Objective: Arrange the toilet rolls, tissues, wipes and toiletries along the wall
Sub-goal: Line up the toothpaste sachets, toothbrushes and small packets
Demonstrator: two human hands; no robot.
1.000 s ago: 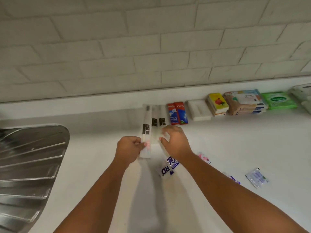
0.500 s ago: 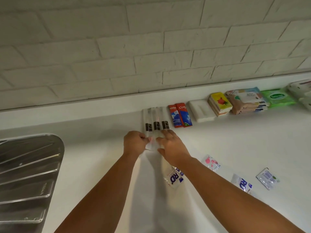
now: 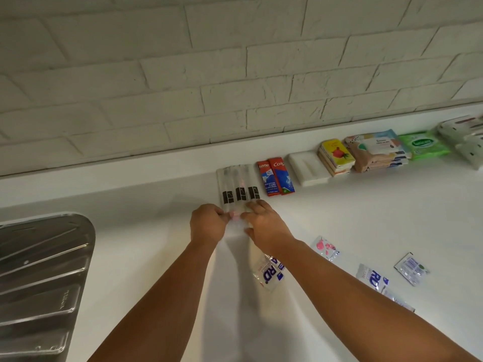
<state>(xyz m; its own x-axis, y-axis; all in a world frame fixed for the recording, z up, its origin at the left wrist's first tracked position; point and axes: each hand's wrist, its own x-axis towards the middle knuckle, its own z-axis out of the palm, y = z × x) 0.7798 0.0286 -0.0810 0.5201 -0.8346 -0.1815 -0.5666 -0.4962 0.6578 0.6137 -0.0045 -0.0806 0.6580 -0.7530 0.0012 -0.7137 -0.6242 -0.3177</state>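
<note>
Both hands, left hand (image 3: 207,222) and right hand (image 3: 266,225), pinch wrapped toothbrushes (image 3: 239,188) at the bench's back edge beside the toothpaste (image 3: 275,176); sachets (image 3: 372,276) remain loose mid-bench.

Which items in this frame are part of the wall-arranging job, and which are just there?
Job items: toothbrush packs under both hands, toothpaste boxes, white soap box, tissue packs, wipes stack, green wipes, loose sachets.

Just there: metal sink drainer, brick wall.
</note>
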